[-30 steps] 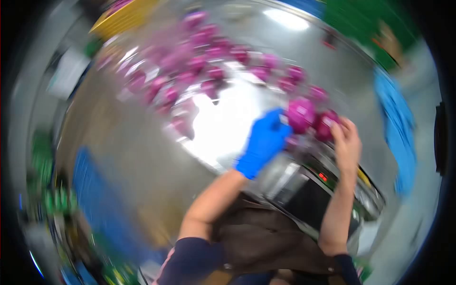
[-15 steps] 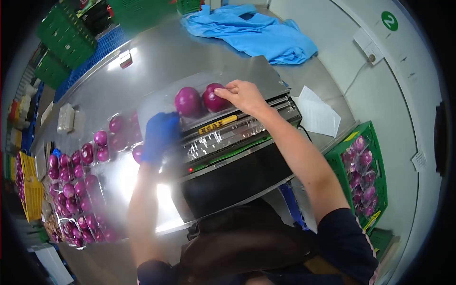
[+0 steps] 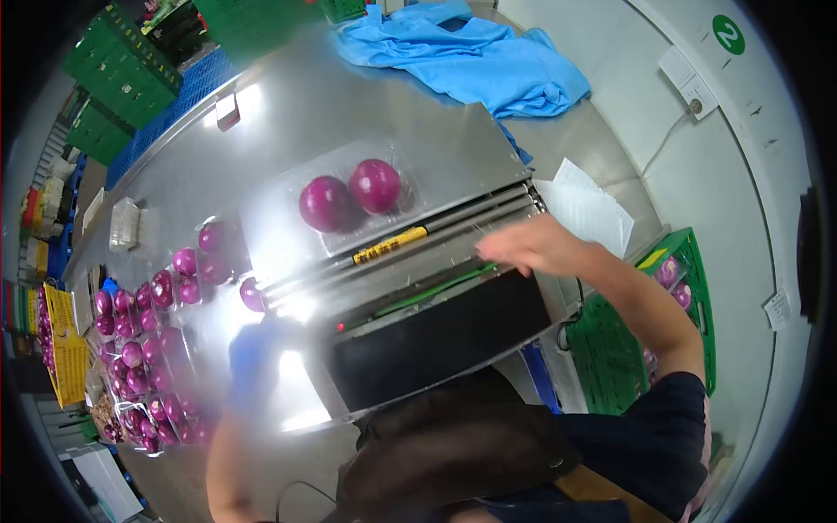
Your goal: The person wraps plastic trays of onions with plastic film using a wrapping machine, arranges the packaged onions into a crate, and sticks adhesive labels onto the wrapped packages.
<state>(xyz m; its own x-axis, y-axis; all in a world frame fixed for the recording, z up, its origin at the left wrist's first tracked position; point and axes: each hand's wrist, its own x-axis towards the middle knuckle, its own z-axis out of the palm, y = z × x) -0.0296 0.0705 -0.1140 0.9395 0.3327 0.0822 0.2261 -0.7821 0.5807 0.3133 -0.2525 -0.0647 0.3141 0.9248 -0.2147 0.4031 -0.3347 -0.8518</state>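
Observation:
Two red onions (image 3: 375, 186) sit in a clear plastic tray (image 3: 301, 179) on the steel table, behind a wrapping machine (image 3: 436, 336). Over the machine's right end is my bare right hand (image 3: 536, 246), its fingers stretched leftward, with nothing visible in them. My left hand (image 3: 255, 359), in a blue glove, is low at the machine's left side; motion smears its fingers. On the machine lies a yellow label strip (image 3: 390, 246) with dark markings, behind a green strip (image 3: 436, 290). A single onion (image 3: 252, 295) lies beside the machine's left end.
Packed onions (image 3: 131, 354) fill the table's left side. A blue garment (image 3: 471, 61) lies at the back, with papers (image 3: 593, 209) to the right. At the right stands a green crate (image 3: 697, 322) with onion packs. A yellow crate (image 3: 70, 353) is far left.
My right hand has let go of the right onion and moved right and toward me over the machine. My left hand has drawn back from the tray, down and left.

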